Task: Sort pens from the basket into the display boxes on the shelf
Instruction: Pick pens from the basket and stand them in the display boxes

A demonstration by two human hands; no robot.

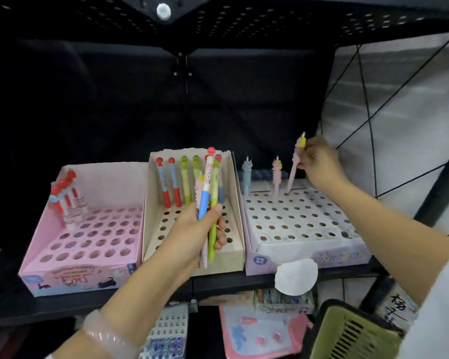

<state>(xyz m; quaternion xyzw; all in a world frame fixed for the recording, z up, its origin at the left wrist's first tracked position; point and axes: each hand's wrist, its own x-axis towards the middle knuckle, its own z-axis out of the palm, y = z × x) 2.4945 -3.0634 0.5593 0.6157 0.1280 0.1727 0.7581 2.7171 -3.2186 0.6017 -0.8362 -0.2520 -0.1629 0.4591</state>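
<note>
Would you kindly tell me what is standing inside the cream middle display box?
Six pens stand along the back row of the cream box; the left hand and its bunch of pens cover the rightmost ones and several holes.

We saw the basket cut off by the bottom edge, its contents hidden; print on the box fronts was too blurred to read.

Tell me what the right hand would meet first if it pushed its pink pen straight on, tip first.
Probably the right hand drives the pink ridged pen into the back-row hole of the pale lilac display box; depth is unclear.
</note>
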